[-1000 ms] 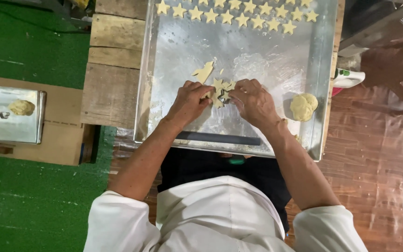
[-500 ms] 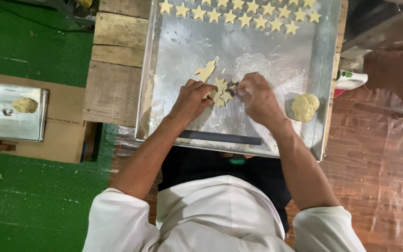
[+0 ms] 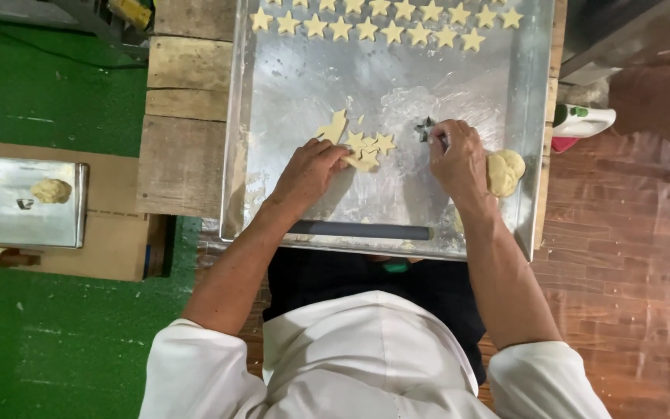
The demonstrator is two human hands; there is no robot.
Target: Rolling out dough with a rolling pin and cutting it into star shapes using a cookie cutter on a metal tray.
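A large metal baking tray point(image 3: 273, 116) lies on a wooden table. My left hand point(image 3: 309, 172) rests on a patch of flattened yellow dough point(image 3: 364, 152) with star shapes cut in it. A loose dough scrap point(image 3: 333, 126) lies just beyond it. My right hand point(image 3: 457, 157) holds a small metal star cutter point(image 3: 426, 129), lifted off to the right of the dough. A ball of dough point(image 3: 504, 171) sits right of that hand. Rows of cut dough stars point(image 3: 385, 25) line the far end of the tray.
A dark rolling pin point(image 3: 360, 230) lies along the tray's near edge. On a cardboard sheet at left sits a small metal tray point(image 3: 9, 225) holding a dough lump point(image 3: 50, 190). A white bottle point(image 3: 583, 120) stands right of the big tray. Green floor at left, brick floor at right.
My right hand has lifted the cutter away from the dough and moved right. Cut star shapes now show in the dough beside my left hand.
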